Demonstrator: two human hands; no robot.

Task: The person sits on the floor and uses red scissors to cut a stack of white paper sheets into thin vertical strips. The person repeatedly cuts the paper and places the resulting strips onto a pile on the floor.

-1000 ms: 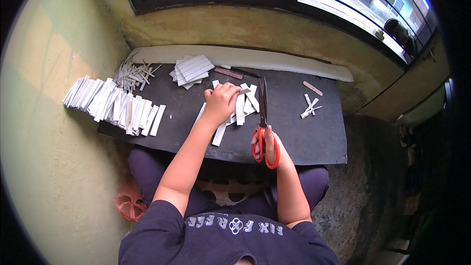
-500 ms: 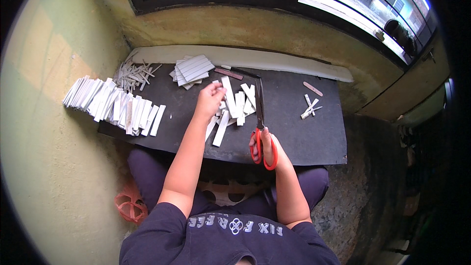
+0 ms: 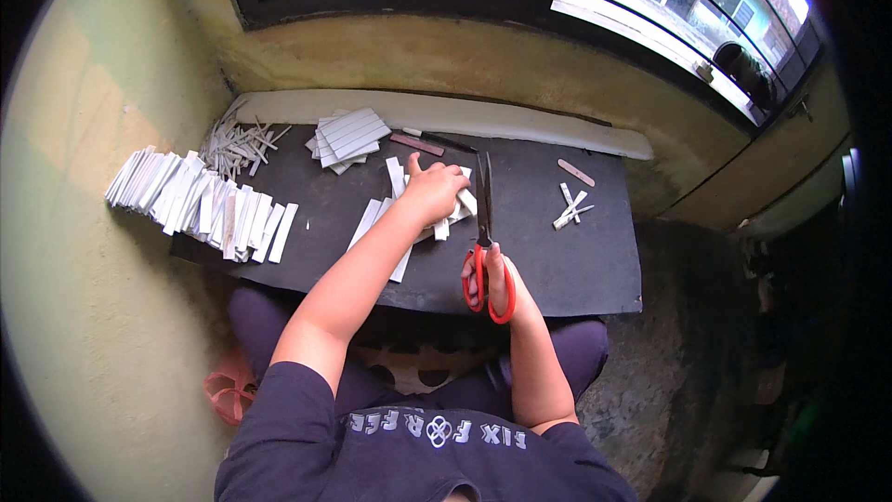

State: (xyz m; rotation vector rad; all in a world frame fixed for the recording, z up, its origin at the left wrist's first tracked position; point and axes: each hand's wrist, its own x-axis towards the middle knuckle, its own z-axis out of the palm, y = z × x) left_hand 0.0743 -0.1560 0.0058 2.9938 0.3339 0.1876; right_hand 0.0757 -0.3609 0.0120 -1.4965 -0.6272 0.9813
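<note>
My right hand grips a pair of scissors by its red handles. The dark blades point away from me, their tips slightly apart. Just left of the blades, my left hand lies over a loose pile of white strips, partly hiding them. Its thumb is spread from the fingers, and the fingertips reach a short white strip at the pile's right side. No strip is plainly held in that hand.
A long row of white strips lines the table's left edge. Behind it are thin slivers. Stacked white sheets, a pinkish stick and a dark pen-like tool lie farther back. Small pieces and another stick are at right.
My left hand has moved right and down onto the loose strips, its fingers now near the scissor blades. The scissors stay in my right hand. The whole view has shifted slightly.
</note>
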